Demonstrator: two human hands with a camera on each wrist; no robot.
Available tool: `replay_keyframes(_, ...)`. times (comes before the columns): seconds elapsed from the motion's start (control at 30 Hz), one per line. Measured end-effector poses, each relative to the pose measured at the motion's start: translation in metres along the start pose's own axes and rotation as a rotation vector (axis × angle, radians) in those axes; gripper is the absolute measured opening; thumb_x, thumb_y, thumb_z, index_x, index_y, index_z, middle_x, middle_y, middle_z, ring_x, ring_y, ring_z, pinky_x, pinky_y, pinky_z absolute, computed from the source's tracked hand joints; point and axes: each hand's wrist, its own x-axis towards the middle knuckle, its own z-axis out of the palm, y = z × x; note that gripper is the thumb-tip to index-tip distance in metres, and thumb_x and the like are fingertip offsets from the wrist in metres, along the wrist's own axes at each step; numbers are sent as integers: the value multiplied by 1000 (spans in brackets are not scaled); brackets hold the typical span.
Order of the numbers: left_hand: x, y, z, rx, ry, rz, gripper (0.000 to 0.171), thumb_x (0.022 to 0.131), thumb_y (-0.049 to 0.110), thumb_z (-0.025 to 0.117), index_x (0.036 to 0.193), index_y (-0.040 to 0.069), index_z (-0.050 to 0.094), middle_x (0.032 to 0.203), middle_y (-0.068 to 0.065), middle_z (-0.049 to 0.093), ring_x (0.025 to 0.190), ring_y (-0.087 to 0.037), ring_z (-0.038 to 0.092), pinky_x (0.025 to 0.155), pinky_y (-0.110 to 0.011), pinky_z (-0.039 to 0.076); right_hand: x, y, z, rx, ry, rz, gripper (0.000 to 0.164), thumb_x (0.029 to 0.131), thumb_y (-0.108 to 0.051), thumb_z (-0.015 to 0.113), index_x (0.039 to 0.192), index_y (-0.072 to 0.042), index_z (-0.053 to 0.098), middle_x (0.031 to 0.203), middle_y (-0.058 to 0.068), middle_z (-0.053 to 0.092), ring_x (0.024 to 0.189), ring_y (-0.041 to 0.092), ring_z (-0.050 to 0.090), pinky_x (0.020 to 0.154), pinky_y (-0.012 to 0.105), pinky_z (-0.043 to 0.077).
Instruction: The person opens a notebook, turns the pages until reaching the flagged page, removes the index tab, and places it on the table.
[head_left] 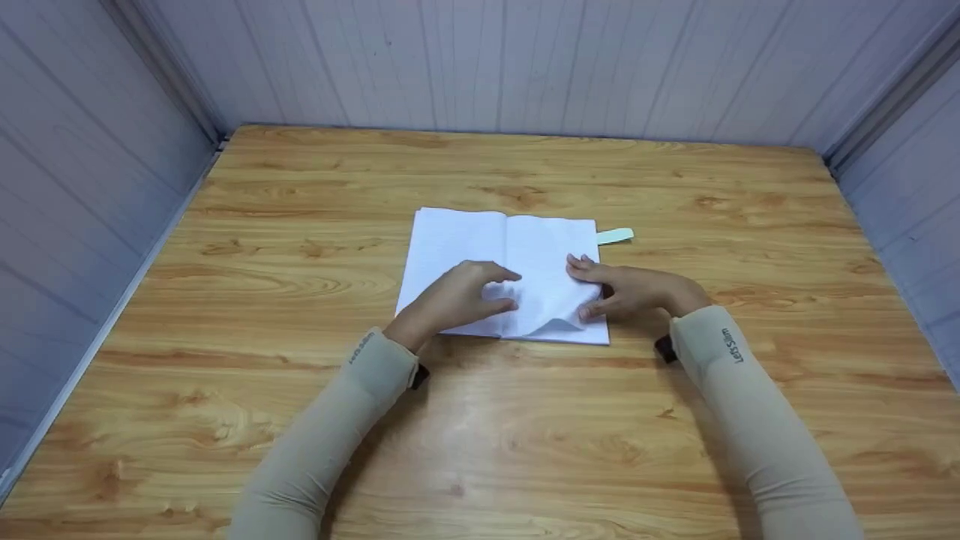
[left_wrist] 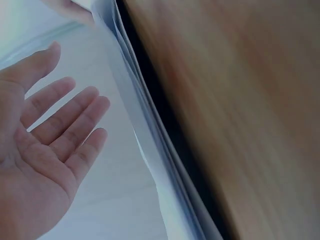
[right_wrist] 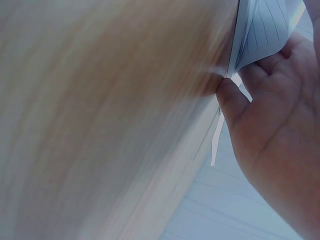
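An open notebook [head_left: 465, 240] with white pages lies on the wooden table, a seam down its middle. Over the lower part of the seam hovers my left hand [head_left: 469, 292], holding nothing, its thumb and fingers apart. In the left wrist view its palm [left_wrist: 47, 140] faces the camera. My right hand [head_left: 626, 289] touches the right page [head_left: 544, 247] near its outer edge, fingers spread across the top. The page's lower corner bulges up beside the thumb. In the right wrist view, the lifted, lined page [right_wrist: 267, 30] hides the fingertips, and the thumb [right_wrist: 232, 97] meets the notebook's edge.
A pale green strip [head_left: 616, 236] sticks out from the notebook's right side near the top. Panelled walls [head_left: 502, 67] stand behind the table [head_left: 315, 187] and on both sides. Dark wrist pieces [head_left: 665, 349] show under the sleeves.
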Motion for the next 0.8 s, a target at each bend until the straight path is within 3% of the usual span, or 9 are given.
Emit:
replay_keyframes(0.13,7,11,9,-28,-30,43,43,90,24,69,126,3,63,123,-10,66,113,-23,62,99,-36,49,0,1,0,5,1,2,90,88,-46,63,154,-12,13,163,1,-6,150,25,-9,120,52,4)
replay_keyframes(0.43,19,28,23,-82,-90,54,41,90,22,68,126,4,63,124,-9,66,113,-20,63,99,-34,49,0,1,0,-12,0,-2,88,90,-48,61,155,-13,12,163,0,-6,150,26,-9,120,53,4)
replay_keyframes(0.8,30,34,33,-87,-119,55,36,89,19,69,122,7,66,119,-6,69,108,-17,66,95,-30,51,-1,-1,0,-11,10,7,88,89,-49,61,154,-14,13,163,-1,-5,150,25,-8,120,54,4)
